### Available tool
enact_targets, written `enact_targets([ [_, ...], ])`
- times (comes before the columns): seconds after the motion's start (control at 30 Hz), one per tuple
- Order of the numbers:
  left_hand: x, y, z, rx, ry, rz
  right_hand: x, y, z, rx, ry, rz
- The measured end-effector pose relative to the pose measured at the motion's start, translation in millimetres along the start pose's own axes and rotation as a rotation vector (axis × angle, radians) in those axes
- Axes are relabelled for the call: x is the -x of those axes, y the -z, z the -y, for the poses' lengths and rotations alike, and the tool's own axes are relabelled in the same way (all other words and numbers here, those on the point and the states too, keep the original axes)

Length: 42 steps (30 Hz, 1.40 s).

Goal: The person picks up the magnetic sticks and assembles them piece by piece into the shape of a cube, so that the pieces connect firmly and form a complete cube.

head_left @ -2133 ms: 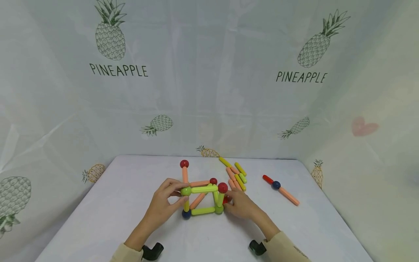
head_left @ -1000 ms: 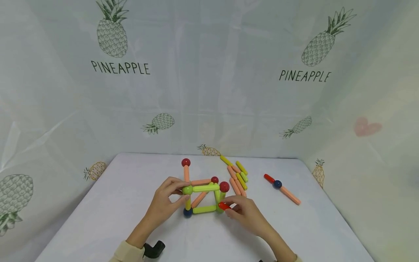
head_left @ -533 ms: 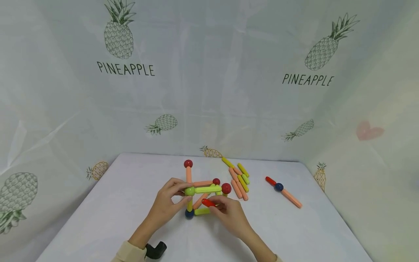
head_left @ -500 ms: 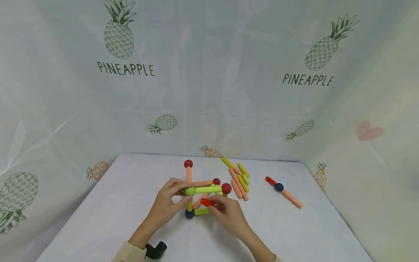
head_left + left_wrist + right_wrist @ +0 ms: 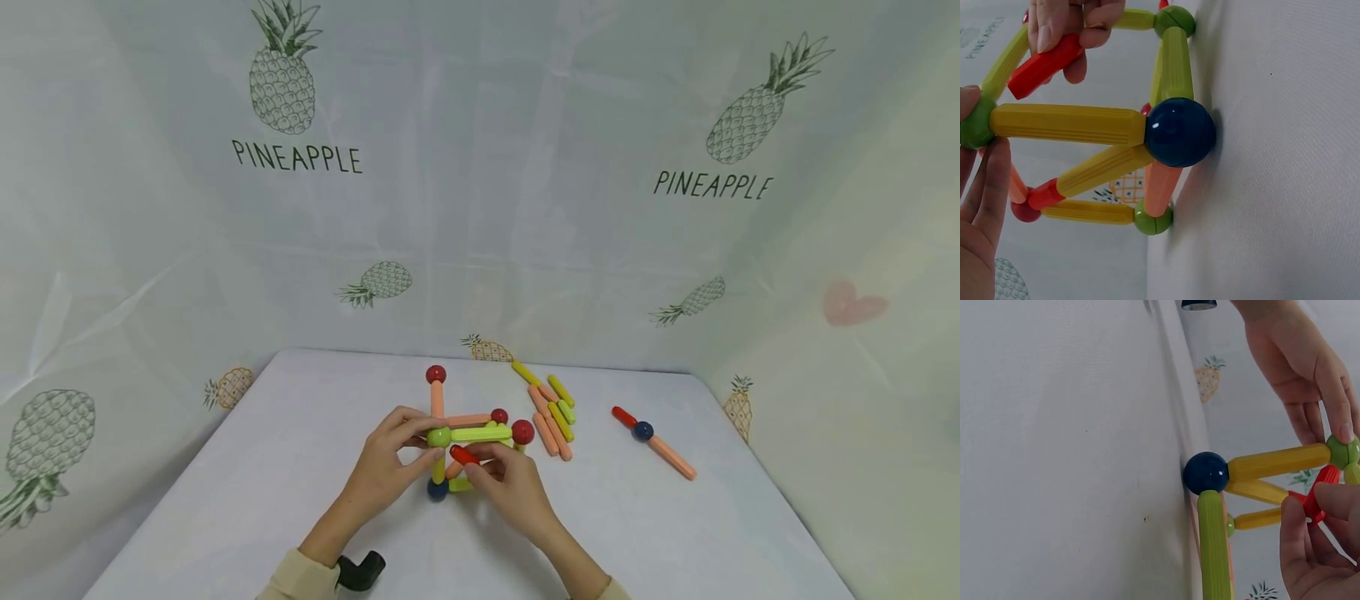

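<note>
Since the red rod (image 5: pixel 463 455) lies just below the upper front green ball (image 5: pixel 438 437), where a second ago it is at the right side of the frame (image 5: pixel 1104 170), log a leftward shift. In the left wrist view its free end points toward the ball, with a gap between them: near, not joined. Read this, as a judgement, as you lining the rod up with the ball, the joint still to be made.

Your right hand (image 5: pixel 513 483) pinches the rod between thumb and fingers. Your left hand (image 5: pixel 386 454) grips the green ball between thumb and fingertips, the same hold as a second ago; it probably steadies the frame.

From that ball you have a yellow rod (image 5: pixel 1069 125) running down to a navy ball (image 5: pixel 437 489) on the table (image 5: pixel 675 542), and a light green rod (image 5: pixel 482 434) running across to a red ball (image 5: pixel 522 432). Your right hand hides part of the frame's lower front.

Further out, no change to note: the loose rods (image 5: pixel 560 421) lie behind and to the right, and a separate navy-centred piece (image 5: pixel 642 431) lies beyond them, well apart from your hands.
</note>
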State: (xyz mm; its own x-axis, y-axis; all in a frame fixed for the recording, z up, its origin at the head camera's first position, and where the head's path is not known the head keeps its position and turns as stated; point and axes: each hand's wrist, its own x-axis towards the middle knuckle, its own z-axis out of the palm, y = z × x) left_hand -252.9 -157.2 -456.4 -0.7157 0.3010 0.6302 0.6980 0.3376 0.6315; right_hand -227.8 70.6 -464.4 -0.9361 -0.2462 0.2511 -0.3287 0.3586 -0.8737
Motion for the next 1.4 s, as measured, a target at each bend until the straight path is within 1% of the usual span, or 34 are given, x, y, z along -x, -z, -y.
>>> enact_targets([
  [0.03, -0.3, 0.4, -0.8, -0.001, 0.005, 0.004, 0.7, 0.6, 5.5, -0.007, -0.001, -0.002],
  [0.17, -1.1, 2.0, -2.4, -0.006, 0.008, 0.003, -2.3, -2.0, 5.0, -0.023, -0.010, -0.021],
  [0.2, -0.9, 2.1, -2.1, -0.004, 0.007, 0.002, -2.7, -2.9, 4.6, -0.027, -0.020, -0.023],
  [0.27, 0.3, 1.9, -1.1, -0.003, 0.006, -0.002, -4.9, -6.0, -5.5, -0.036, -0.028, -0.030],
  [0.47, 3.7, 0.4, -1.0, 0.002, 0.017, 0.000, -3.8, -8.1, -4.6, -0.064, -0.060, -0.034],
  [0.6, 1.5, 0.7, -3.1, 0.005, 0.002, -0.009, -4.1, -6.9, 2.4, -0.067, -0.067, -0.041],
  [0.67, 0.6, 0.8, -3.8, 0.001, -0.009, -0.016, -2.8, -5.1, 11.3, -0.076, -0.062, -0.040],
  [0.73, 0.5, 0.8, -3.8, 0.006, -0.005, -0.014, -1.2, -3.5, 18.7, -0.094, -0.064, -0.035],
  [0.83, 1.6, -0.3, -2.7, 0.011, 0.020, 0.009, 0.9, -2.6, 22.4, -0.112, -0.067, -0.034],
  [1.03, 4.0, -3.7, -2.5, -0.024, 0.107, 0.053, -2.4, -6.6, -1.0, -0.110, -0.073, -0.046],
  [1.1, 4.6, -5.2, -3.6, -0.020, 0.138, 0.070, -2.9, -7.0, -5.3, -0.118, -0.069, -0.043],
  [1.2, 4.8, -8.7, -4.9, 0.032, 0.168, 0.095, -2.6, -6.5, -6.6, -0.133, -0.066, -0.037],
  [1.27, 4.3, -11.4, -5.4, 0.083, 0.188, 0.105, -2.7, -5.8, -6.2, -0.134, -0.067, -0.034],
  [1.33, 4.1, -14.2, -4.8, 0.119, 0.206, 0.099, -3.0, -5.5, -6.3, -0.132, -0.070, -0.028],
  [1.4, 4.3, -16.1, -4.4, 0.136, 0.227, 0.087, -3.2, -5.1, -6.5, -0.115, -0.067, -0.022],
])
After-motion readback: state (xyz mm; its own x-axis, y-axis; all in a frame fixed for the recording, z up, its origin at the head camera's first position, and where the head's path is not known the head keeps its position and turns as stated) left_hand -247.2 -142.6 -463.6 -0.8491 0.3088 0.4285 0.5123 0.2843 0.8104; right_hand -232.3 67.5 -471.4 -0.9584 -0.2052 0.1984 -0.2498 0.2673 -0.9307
